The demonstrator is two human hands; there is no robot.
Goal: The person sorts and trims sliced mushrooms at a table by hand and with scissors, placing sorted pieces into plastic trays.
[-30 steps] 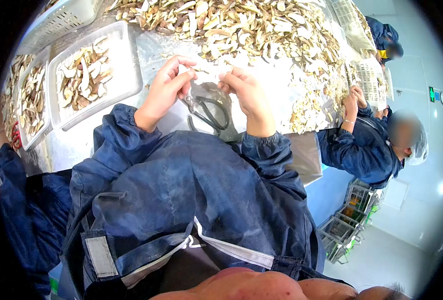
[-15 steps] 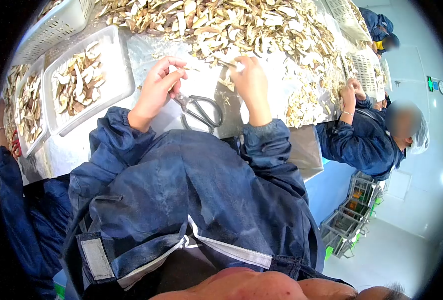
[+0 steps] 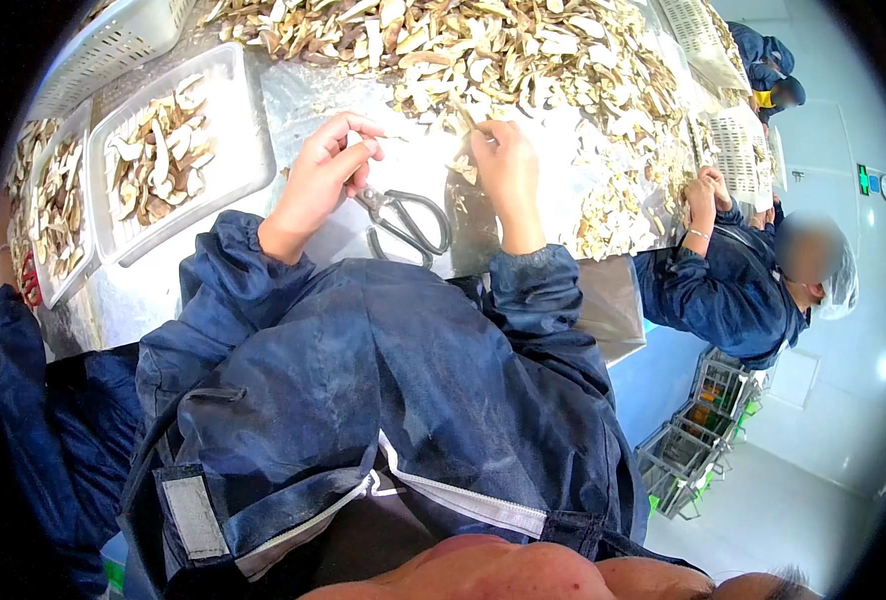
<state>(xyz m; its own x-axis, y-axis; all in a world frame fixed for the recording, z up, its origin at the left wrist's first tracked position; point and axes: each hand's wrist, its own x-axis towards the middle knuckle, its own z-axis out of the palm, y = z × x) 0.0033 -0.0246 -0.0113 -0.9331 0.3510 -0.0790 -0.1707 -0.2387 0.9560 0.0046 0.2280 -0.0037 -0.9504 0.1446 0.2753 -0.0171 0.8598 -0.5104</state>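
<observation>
My left hand [image 3: 325, 180] is closed, thumb pressed toward the curled fingers; what sits at the fingertips, if anything, is too small to make out. My right hand [image 3: 508, 175] pinches a thin brownish dried mushroom slice [image 3: 461, 110] that points up and left. Between the hands, black-handled scissors [image 3: 411, 222] lie on the table, blades partly hidden by my left hand. Below the right fingertips is another mushroom slice [image 3: 465, 169]. A large heap of dried mushroom slices [image 3: 503, 55] spreads just beyond both hands.
To the left stand a white tray [image 3: 248, 185] of slices, a second tray [image 3: 48, 290] and a perforated basket [image 3: 123, 50]. Another person's hands [image 3: 703, 195] work at the table's right. More baskets [image 3: 735, 145] stand there. A sleeve [image 3: 23, 350] shows at far left.
My right hand has shifted slightly, and the slice in it has tilted from nearly level to steeper. My left hand barely moves. The scissors keep their place on the table.
</observation>
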